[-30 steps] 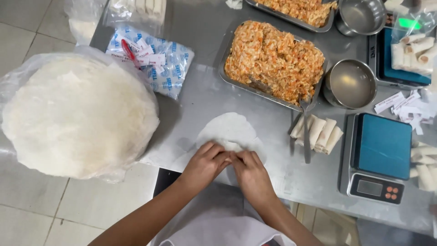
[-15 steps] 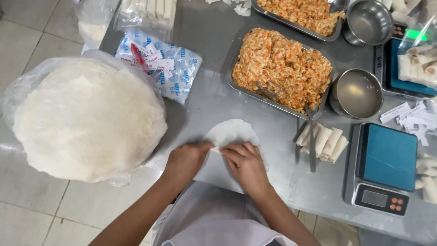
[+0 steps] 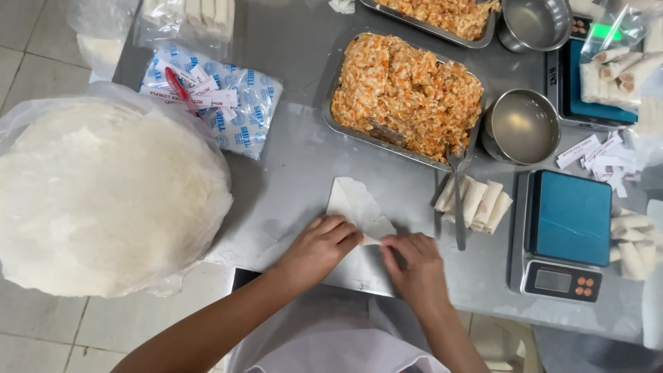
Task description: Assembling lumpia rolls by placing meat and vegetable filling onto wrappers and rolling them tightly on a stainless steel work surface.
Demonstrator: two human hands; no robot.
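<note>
Pressing down at the near edge of the steel table (image 3: pixel 297 173), the left hand (image 3: pixel 321 243) and the right hand (image 3: pixel 413 262) both rest their fingertips on a thin white wrapper (image 3: pixel 356 206), folded in at its sides so it tapers away from the person. Neither hand is clenched; the fingers lie fairly flat, pinning the wrapper's near end rather than closing around it. The wrapper lies on the bare metal between the hands and the food tray.

Just right of it sits a small row of finished rolls (image 3: pixel 476 200), and further right a digital scale (image 3: pixel 563 231) with a blue top. To the left, a big round stack of wrappers (image 3: pixel 103 200) sits in clear plastic. Beyond the wrapper, a metal tray (image 3: pixel 335 114) holds orange and white filling, with a round metal bowl (image 3: pixel 523 126) beside it. A printed plastic packet (image 3: pixel 228 110) lies further left.
</note>
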